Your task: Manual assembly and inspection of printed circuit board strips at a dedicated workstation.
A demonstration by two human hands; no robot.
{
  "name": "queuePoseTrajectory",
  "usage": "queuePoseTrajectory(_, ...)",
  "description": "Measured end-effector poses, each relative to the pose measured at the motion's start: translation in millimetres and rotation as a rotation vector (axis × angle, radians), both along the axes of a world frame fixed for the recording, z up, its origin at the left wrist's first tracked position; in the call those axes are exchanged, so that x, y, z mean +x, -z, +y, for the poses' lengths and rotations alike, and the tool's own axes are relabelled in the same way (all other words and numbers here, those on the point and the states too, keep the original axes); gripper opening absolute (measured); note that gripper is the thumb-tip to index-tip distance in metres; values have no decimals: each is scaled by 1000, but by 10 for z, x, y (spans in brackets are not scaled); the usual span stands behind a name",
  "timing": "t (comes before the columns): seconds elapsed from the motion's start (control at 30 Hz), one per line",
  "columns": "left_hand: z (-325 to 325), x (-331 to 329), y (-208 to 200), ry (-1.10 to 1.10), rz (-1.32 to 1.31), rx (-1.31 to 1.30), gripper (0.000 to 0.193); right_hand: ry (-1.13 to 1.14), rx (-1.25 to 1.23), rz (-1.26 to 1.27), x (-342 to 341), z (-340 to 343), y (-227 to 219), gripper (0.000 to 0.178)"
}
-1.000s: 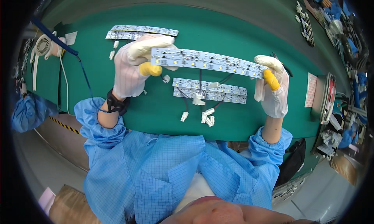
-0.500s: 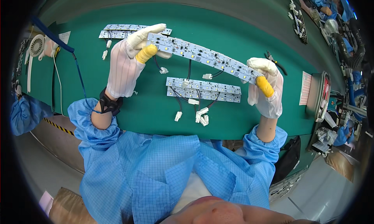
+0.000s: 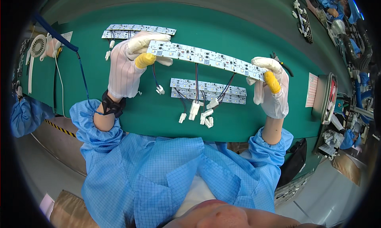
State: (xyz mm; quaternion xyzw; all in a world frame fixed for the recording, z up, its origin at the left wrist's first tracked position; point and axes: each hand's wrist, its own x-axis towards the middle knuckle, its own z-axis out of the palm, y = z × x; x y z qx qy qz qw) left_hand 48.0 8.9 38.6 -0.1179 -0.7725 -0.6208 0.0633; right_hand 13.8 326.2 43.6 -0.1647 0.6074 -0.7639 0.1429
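Note:
I hold a long white LED circuit strip (image 3: 206, 58) above the green bench by its two ends. My left hand (image 3: 129, 67), in a white glove with a yellow thumb cot, pinches the left end. My right hand (image 3: 272, 89), gloved the same way, pinches the right end. Dark wires with white plug connectors (image 3: 196, 109) hang from the strip. Below it on the mat lie two more strips (image 3: 208, 89) side by side with their own connectors. A black wrist strap (image 3: 111, 105) sits on my left wrist.
Two further strips (image 3: 137, 29) lie at the back left of the green mat (image 3: 238, 25). A small white fan (image 3: 38, 45) and a blue coiled cord (image 3: 59, 37) are at far left. A round tool stand (image 3: 327, 97) and a printed sheet (image 3: 312, 95) are at right. Other workers sit beyond.
The held strip has stayed in both hands and shifted slightly up and to the left in view, tilting so its left end is higher. The strips on the mat have not moved.

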Motion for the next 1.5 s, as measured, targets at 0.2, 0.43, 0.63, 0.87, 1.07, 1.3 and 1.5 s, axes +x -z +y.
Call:
queuePoseTrajectory(0.2, 100, 28, 2, 13, -36, 135, 54, 22, 39, -13, 7, 3, -48, 34)
queuePoseTrajectory(0.43, 77, -33, -42, -78, -49, -118, 51, 13, 38, 309, -4, -17, 88, 34)
queuePoseTrajectory(0.63, 79, 19, -32, -34, -55, 22, 51, 10, 107, -3, 8, -21, -76, 32)
queuePoseTrajectory(0.87, -16, -2, -40, 42, 116, -72, 51, 43, 153, -23, -2, -36, -38, 40)
queuePoseTrajectory(1.07, -42, -28, -6, 10, 271, -205, 31, 24, 144, -43, 0, -49, -39, 48)
queuePoseTrajectory(1.3, -14, -25, -2, 15, 260, -107, 39, 30, 82, -14, -11, -59, -10, 41)
queuePoseTrajectory(1.5, 1, 29, -8, 72, 98, 34, 51, 39, 94, -58, -7, -43, -23, 33)
